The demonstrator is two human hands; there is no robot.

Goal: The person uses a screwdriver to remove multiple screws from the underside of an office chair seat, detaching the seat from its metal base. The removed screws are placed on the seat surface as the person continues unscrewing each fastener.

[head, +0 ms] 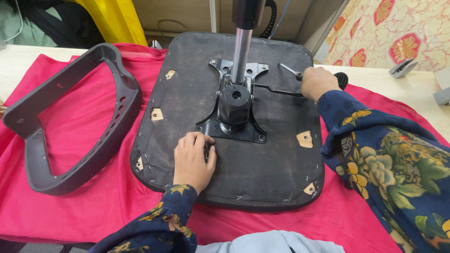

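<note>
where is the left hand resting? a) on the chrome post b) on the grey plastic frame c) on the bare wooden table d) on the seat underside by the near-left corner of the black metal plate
d: the left hand lies flat on the dark seat underside, its fingers at the near-left corner of the black metal plate, apart from the grey frame.

Head view, steeply downward, probably close.

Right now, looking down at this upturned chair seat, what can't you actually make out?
- Under the left hand, head view: the fingers cover the black plate's near-left corner.
- Tool in the right hand: only its metal tip shows.
- Gas cylinder: cut off by the top edge.
</note>
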